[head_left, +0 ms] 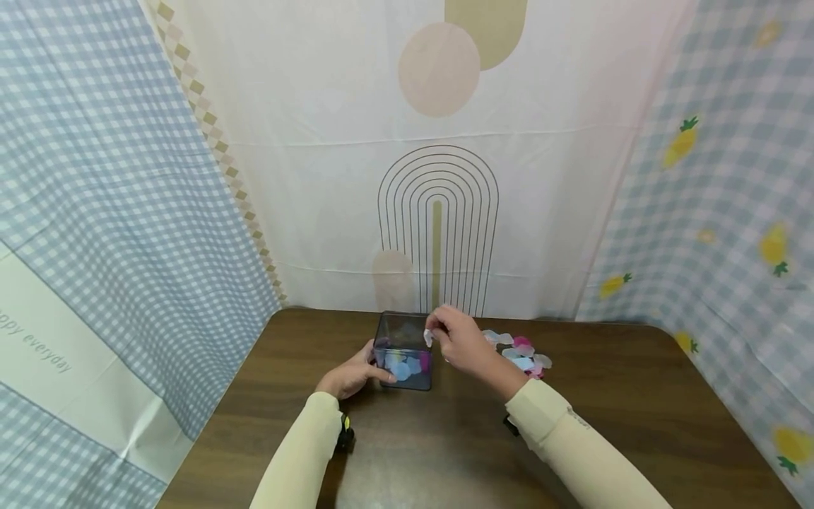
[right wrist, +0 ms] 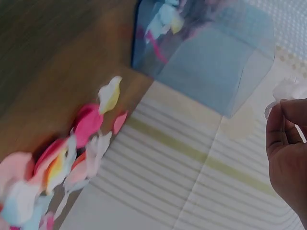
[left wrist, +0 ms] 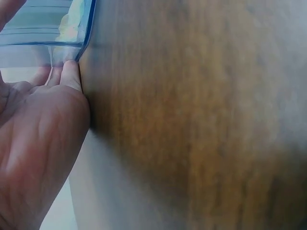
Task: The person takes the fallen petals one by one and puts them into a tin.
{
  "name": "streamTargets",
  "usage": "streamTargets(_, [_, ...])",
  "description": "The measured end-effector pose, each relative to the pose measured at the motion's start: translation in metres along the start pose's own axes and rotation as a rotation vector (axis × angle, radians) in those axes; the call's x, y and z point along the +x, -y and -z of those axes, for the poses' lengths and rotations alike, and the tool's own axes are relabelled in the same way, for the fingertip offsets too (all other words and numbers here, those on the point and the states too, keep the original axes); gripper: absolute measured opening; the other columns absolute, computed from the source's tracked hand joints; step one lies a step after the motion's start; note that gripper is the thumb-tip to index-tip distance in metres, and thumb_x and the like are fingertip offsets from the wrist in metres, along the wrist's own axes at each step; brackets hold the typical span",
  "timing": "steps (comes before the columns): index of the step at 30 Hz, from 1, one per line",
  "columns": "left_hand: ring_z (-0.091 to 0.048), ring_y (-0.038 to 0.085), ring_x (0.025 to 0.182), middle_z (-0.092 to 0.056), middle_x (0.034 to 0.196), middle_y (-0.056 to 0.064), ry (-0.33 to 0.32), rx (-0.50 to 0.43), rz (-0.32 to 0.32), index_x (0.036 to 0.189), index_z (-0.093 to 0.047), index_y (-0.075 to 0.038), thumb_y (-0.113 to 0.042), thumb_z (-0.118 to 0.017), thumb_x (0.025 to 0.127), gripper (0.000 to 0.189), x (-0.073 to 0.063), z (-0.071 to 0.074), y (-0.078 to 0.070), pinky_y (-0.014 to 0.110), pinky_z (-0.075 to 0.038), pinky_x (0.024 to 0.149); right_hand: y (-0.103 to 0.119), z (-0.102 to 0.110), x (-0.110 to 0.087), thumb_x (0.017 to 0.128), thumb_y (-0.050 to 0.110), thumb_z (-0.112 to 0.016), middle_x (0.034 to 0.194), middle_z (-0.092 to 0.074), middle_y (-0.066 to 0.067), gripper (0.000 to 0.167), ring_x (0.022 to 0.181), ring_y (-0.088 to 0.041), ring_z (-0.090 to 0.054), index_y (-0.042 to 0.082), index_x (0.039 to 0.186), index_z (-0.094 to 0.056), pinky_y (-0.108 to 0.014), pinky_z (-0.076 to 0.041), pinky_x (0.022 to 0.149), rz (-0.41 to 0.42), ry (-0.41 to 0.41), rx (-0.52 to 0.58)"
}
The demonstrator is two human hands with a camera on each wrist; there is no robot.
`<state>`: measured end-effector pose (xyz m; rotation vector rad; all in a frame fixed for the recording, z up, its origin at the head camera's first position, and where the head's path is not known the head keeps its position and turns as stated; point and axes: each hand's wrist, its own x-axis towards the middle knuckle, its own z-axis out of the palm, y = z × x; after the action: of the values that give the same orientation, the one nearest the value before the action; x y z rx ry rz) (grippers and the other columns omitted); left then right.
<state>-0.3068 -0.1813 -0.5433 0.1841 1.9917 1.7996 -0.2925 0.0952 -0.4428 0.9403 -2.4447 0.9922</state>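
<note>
location of work: a dark wooden table (head_left: 477,438) against a patterned cloth (head_left: 318,212). the clear, bluish box (head_left: 413,384) stands on the table toward its far edge, with its top uncovered. a batch of petals (head_left: 398,367), mostly pale blue with some pink, is inside it.

left hand (head_left: 352,376): grasping the box at its left side, thumb against the near wall, fingers round the side. in my judgement it serves to steady the box.

right hand (head_left: 458,342): pinching a whitish petal (head_left: 428,338) between thumb and fingertips, at the box's right rim. whether the petal is fully over the opening, i cannot tell.

outstanding: a loose heap (head_left: 523,363) of pink, white and pale blue pieces lies on the table to the right of the box, well apart from it.

finding: the step in hand appears to be transfer of petals into the box, with the work part done. the next move calls for bringing the pinched petal squarely over the opening and loosening the fingertips. risk noted: so light a piece could cling to the skin or drift outside the rim.
</note>
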Motion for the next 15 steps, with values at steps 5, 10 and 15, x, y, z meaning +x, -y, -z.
streamTargets(5, [-0.035, 0.035, 0.150, -0.035, 0.164, 0.017, 0.020, 0.023, -0.020, 0.169, -0.014, -0.016, -0.003, -0.086, 0.083, 0.113, 0.002, 0.000, -0.003, 0.064, -0.006, 0.134, 0.008, -0.010, 0.011, 0.102, -0.001, -0.064, 0.096, -0.065, -0.001, 0.016, 0.083, -0.011, -0.057, 0.014, 0.097, -0.067, -0.029, -0.053, 0.074, -0.012, 0.012, -0.002])
streamTargets(10, [-0.041, 0.033, 0.147, -0.038, 0.163, 0.017, 0.041, 0.038, -0.025, 0.171, -0.009, -0.019, -0.001, -0.085, 0.084, 0.117, 0.001, 0.000, -0.004, 0.063, -0.008, 0.134, 0.012, -0.017, 0.018, 0.101, -0.002, -0.065, 0.097, -0.066, -0.003, 0.014, 0.084, -0.012, -0.058, 0.012, 0.098, -0.068, -0.029, -0.053, 0.076, -0.026, 0.014, 0.004])
streamTargets(15, [-0.048, 0.031, 0.141, -0.043, 0.161, 0.017, 0.044, 0.038, -0.033, 0.170, -0.013, -0.019, 0.001, -0.086, 0.082, 0.116, 0.002, -0.001, -0.004, 0.062, -0.013, 0.133, 0.014, -0.019, 0.023, 0.101, -0.002, -0.064, 0.098, -0.067, -0.005, 0.014, 0.085, -0.014, -0.059, 0.010, 0.098, -0.069, -0.029, -0.054, 0.076, -0.039, 0.030, 0.033])
